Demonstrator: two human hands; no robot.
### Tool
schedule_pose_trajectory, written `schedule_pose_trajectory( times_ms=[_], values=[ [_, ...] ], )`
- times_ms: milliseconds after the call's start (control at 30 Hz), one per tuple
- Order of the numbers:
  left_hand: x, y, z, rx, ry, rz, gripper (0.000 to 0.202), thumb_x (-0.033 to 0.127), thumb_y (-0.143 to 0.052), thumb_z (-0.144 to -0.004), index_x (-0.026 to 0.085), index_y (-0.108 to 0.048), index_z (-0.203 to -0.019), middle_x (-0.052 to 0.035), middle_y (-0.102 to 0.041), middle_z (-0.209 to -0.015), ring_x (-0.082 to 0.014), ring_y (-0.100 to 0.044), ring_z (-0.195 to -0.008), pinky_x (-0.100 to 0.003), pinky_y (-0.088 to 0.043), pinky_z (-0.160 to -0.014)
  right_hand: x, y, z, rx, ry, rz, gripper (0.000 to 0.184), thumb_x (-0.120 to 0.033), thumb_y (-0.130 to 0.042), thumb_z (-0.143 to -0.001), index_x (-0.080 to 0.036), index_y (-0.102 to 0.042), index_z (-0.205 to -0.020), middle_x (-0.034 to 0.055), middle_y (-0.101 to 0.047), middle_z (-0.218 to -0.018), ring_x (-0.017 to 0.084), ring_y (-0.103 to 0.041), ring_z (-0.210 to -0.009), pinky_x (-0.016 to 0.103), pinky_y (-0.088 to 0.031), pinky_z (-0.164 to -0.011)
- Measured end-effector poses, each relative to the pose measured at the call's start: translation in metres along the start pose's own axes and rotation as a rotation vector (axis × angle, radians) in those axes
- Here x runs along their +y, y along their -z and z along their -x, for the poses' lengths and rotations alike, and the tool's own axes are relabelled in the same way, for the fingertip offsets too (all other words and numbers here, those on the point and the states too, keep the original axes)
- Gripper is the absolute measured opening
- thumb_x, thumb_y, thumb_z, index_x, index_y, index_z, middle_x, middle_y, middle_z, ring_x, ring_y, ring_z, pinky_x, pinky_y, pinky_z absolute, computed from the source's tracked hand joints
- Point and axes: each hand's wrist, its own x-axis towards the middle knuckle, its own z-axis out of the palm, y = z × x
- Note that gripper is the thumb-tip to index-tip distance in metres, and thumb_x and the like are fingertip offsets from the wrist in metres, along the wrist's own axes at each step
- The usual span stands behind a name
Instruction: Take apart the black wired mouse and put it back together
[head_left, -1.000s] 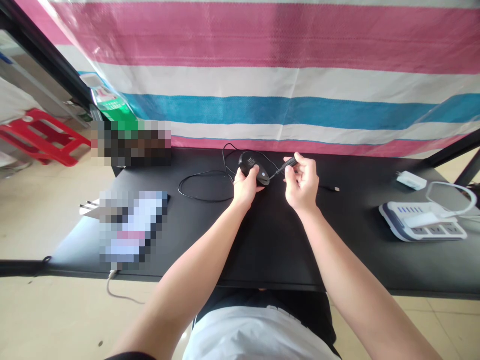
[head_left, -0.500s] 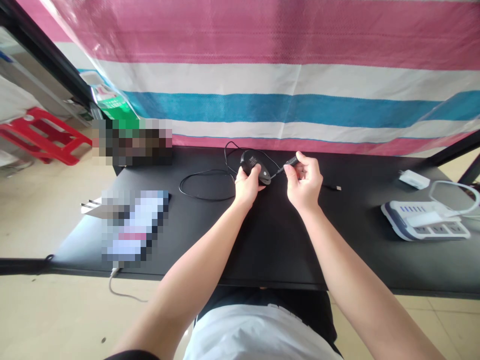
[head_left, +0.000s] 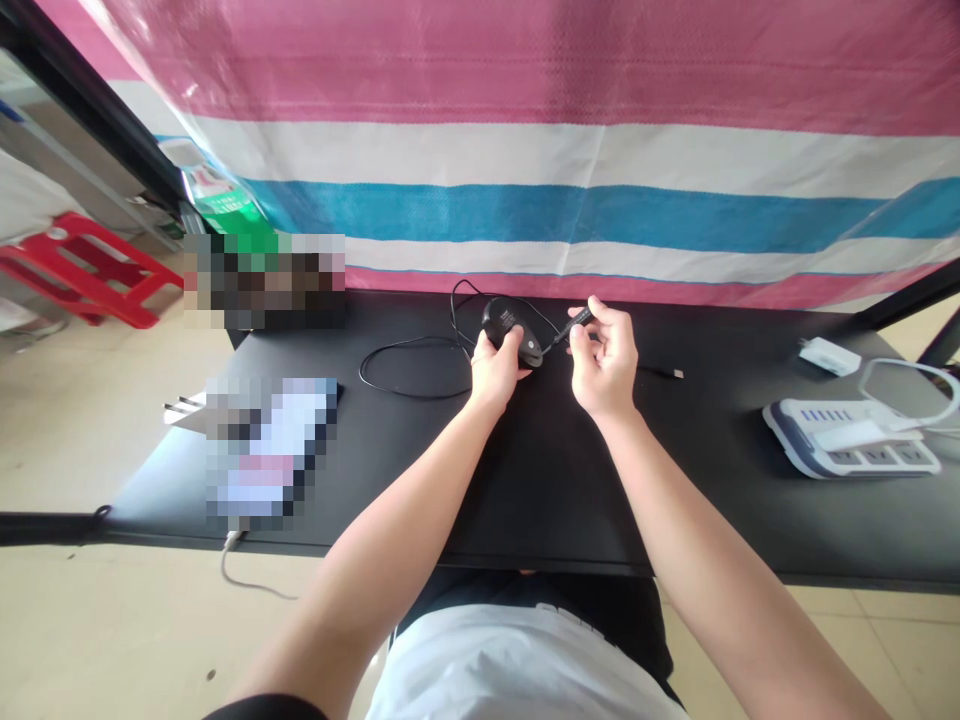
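Note:
A black computer mouse (head_left: pixel 501 314) is turned with its labelled underside up, and my left hand (head_left: pixel 493 378) is closed around it, thumb on the underside. My right hand (head_left: pixel 604 362) pinches the dark handle of a small screwdriver (head_left: pixel 576 324) between thumb and fingers. The screwdriver slants down to the left, and its tip meets the near right end of the mouse. Behind and left of the mouse, its thin black cable (head_left: pixel 405 341) lies in loops. The cable's USB plug (head_left: pixel 678 374) shows to the right of my right hand.
A white and grey power strip (head_left: pixel 799 425) with a white cord lies on the black table (head_left: pixel 712 500) at right, near a white charger (head_left: pixel 829 356). At left are a blurred phone (head_left: pixel 281 440) and a white plug adapter (head_left: pixel 187 412). A green-labelled bottle (head_left: pixel 232 210) stands back left.
The fingers of my right hand have shifted on the screwdriver handle and opened slightly. My left hand and the mouse stay nearly in place.

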Motion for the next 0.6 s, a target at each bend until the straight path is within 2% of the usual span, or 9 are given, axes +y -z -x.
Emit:
schedule_pose_trajectory(
  times_ms=[100, 267, 600],
  values=[
    [0.0007, -0.0002, 0.0010, -0.001, 0.003, -0.005, 0.025, 0.039, -0.067, -0.080, 0.023, -0.063, -0.098, -0.0041, -0.070, -0.095, -0.0201, -0.071, -0.088, -0.032, -0.063, -0.065, -0.0006, 0.0013, -0.0007, -0.008, 0.007, 0.012, 0.035, -0.042, -0.051, -0.097, -0.021, -0.051, -0.124, 0.0110, -0.072, -0.103, 0.017, -0.069, -0.081, 0.029, -0.058, -0.062],
    [-0.0005, -0.0001, 0.0008, 0.004, 0.005, -0.005, 0.025, 0.039, -0.068, -0.080, 0.022, -0.064, -0.098, -0.0050, -0.069, -0.097, -0.0209, -0.071, -0.088, -0.033, -0.064, -0.066, -0.0012, 0.0032, -0.0046, 0.057, 0.067, 0.091, 0.031, -0.041, -0.056, -0.094, -0.019, -0.055, -0.116, 0.0061, -0.067, -0.083, 0.017, -0.065, -0.069, 0.031, -0.055, -0.060],
    [-0.0021, -0.0001, -0.0017, -0.002, 0.008, 0.011, 0.027, 0.040, -0.067, -0.080, 0.021, -0.063, -0.100, -0.0051, -0.068, -0.096, -0.0210, -0.070, -0.089, -0.032, -0.064, -0.064, -0.0002, 0.0013, -0.0038, 0.139, 0.111, 0.145, 0.028, -0.040, -0.063, -0.089, -0.019, -0.056, -0.106, 0.0046, -0.066, -0.085, 0.013, -0.059, -0.060, 0.029, -0.054, -0.057]
  ],
)
